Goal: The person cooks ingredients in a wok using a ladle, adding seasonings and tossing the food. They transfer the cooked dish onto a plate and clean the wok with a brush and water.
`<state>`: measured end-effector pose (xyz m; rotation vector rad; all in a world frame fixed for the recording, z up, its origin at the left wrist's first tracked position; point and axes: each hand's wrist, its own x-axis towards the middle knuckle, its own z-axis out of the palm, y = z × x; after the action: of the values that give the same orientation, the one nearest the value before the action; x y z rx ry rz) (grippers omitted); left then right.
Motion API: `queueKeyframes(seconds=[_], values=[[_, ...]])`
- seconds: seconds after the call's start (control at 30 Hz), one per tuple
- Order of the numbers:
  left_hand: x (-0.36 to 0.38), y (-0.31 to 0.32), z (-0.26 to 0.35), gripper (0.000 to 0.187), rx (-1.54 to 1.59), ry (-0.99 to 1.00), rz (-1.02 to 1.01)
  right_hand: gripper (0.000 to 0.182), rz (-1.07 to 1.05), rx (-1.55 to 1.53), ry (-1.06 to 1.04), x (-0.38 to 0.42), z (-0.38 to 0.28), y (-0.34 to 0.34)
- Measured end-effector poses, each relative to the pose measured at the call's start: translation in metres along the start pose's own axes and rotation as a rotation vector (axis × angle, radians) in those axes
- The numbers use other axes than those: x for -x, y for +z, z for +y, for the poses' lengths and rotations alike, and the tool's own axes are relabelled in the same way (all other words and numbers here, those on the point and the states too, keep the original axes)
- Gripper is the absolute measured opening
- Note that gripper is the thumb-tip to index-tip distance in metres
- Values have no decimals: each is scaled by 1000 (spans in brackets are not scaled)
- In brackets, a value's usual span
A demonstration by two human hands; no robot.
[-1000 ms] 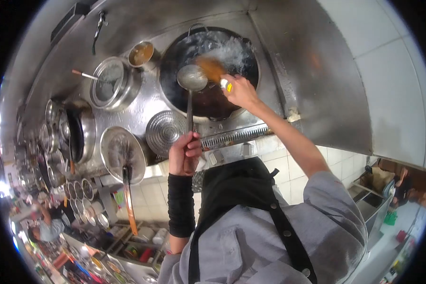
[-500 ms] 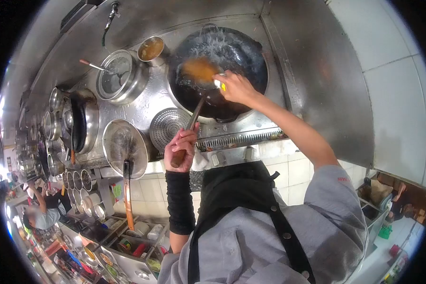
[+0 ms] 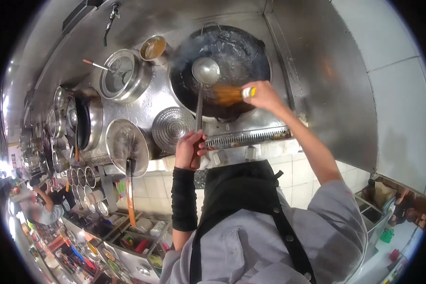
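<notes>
A large dark wok (image 3: 251, 61) sits on the steel stove with wet, bubbly liquid and steam inside. My left hand (image 3: 190, 150), below a black sleeve, is closed round the handle of a ladle (image 3: 206, 71). The ladle's round bowl is over the wok's left half. In my right hand (image 3: 266, 96) is a brown bristled wok brush (image 3: 227, 94) with a white and yellow band at its end. Its bristles are smeared by motion over the near part of the wok, right of the ladle's handle.
Left of the wok lie a perforated strainer (image 3: 173, 128), a large mesh sieve (image 3: 114, 142), a steel pot (image 3: 136, 90) and a small pot of brownish liquid (image 3: 153, 48). A tap (image 3: 111, 22) hangs behind. Another person (image 3: 47, 210) is at far left.
The ladle's bowl has swung up and its handle stands steeper; my left hand has shifted right. My right hand has moved right and slightly down with the brush, away from the bowl.
</notes>
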<state>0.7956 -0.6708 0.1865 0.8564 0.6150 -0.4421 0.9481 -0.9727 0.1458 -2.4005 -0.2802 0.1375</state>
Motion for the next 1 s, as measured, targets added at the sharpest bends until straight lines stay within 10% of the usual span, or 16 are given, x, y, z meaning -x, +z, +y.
queueKeyframes(seconds=[0.2,0.6,0.83,1.0], values=[[4,-5,-13,30,362,-127,-149,42,341,125,-42,-2,-11,45],[11,5,-22,42,1080,-238,-390,44,53,58,-174,-56,-9,40],[-2,-3,-19,31,905,-249,-361,40,157,-16,-41,-45,-12,48],[-11,6,-38,12,81,76,-37,41,42,1,-37,13,0,9]])
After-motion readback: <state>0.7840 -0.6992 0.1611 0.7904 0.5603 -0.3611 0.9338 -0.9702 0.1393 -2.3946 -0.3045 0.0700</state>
